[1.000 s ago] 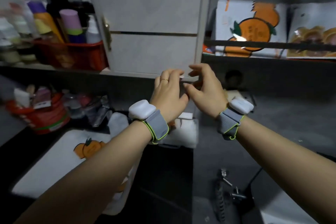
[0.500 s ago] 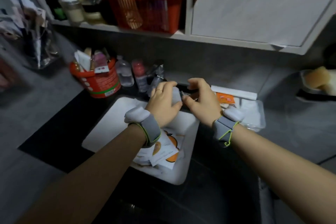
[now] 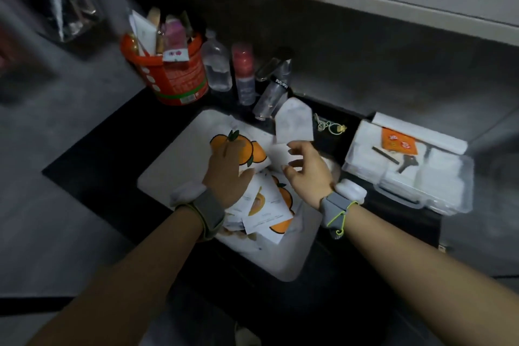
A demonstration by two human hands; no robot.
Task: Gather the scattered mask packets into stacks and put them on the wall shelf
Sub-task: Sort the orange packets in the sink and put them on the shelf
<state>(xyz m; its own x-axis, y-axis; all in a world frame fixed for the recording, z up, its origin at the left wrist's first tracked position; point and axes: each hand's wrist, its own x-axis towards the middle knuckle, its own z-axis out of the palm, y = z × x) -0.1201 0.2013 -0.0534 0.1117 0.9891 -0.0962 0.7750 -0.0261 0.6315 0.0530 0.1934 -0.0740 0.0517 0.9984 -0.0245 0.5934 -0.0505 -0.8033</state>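
Left hand (image 3: 229,174) flat, pinning white orange-printed mask packets (image 3: 264,205) on white tray (image 3: 179,160) for stacking; right hand (image 3: 304,174) open, empty.

**What Things Are Made Of**

The mask packets (image 3: 264,205) look like smooth, slightly shiny paper or foil with orange prints. The white tray (image 3: 179,166) under them looks smooth and matt. The bench (image 3: 84,126) is dull grey and looks a bit rough. The bucket (image 3: 174,78) is shiny red plastic. The bottles (image 3: 216,64) and the box (image 3: 415,177) are clear plastic. Grey cloth bands (image 3: 334,209) wrap both wrists.
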